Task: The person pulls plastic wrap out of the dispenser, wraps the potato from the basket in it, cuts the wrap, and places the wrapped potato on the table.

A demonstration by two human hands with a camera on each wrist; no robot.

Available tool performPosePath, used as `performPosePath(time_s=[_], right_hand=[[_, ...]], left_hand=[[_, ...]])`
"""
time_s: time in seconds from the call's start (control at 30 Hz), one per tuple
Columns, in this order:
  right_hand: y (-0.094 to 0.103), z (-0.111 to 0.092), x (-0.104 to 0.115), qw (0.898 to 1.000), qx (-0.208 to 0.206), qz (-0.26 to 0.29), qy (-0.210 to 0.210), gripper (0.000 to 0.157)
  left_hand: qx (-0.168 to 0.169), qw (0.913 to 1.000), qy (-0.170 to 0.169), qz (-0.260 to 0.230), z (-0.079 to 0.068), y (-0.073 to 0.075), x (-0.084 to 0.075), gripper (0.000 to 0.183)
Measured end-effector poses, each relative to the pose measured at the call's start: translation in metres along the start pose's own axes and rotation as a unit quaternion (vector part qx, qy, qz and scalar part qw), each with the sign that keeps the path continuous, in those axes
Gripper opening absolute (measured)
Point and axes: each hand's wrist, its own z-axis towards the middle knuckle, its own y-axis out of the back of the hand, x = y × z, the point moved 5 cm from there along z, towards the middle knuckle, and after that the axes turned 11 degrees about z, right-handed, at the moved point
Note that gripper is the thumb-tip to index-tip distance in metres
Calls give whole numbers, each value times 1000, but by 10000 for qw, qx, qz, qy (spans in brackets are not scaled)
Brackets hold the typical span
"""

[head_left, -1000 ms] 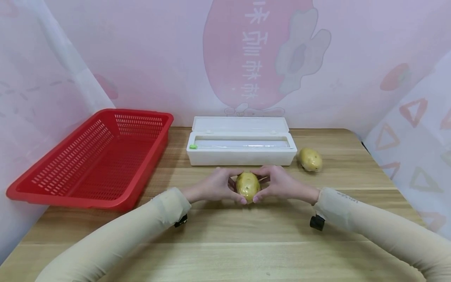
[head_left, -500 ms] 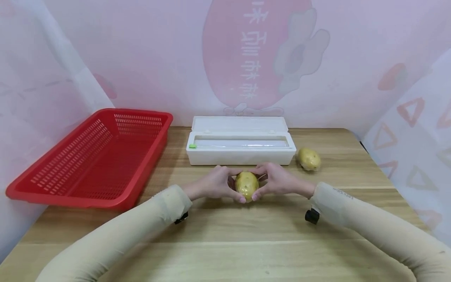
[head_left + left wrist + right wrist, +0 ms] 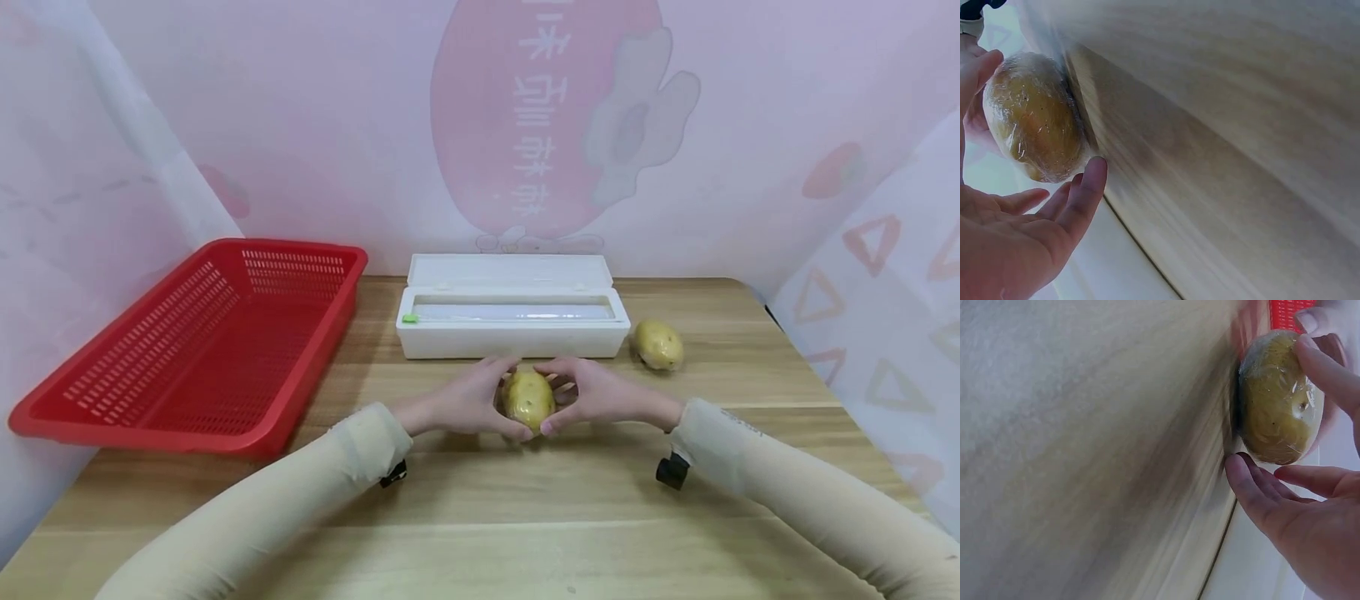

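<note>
A potato wrapped in clear cling film sits on the wooden table, between both hands. My left hand holds it from the left, thumb along the near side and fingers round the far side. From the right, my right hand cups the same potato, its thumb tip low on the near side. In the left wrist view, creased, shiny film covers the potato, and a small gap shows below it above the index finger. The right wrist view shows the thumb overlapping the upper end of the potato.
Behind the hands stands a white cling film box with its lid up, the roll inside and a green slider at the left. A second wrapped potato lies right of it. A red plastic basket stands at the left.
The potato stays between both hands. The thumbs have slid slightly lower along its near side, and the hands have spread a little around it. The view has tilted slightly.
</note>
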Motion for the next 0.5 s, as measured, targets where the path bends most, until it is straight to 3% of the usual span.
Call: performPosePath(time_s=[0.13,0.23,0.37,0.5], right_hand=[[0,-2,0,9999,-19,-3,169,93],[4,-7,3,9982,-340,-70,487,81],[15,-15,16,9892,-1194,-143,843,59],[29,-29,35,9685,-2344,-414,738,40]], left_hand=[[-76,9999,44,118,-3,-1,-1,100],[-152,9997,59,200,-4,-1,-2,104],[-589,9979,146,232,-9,9,-3,97],[-1314,9904,227,368,-17,30,-8,79]])
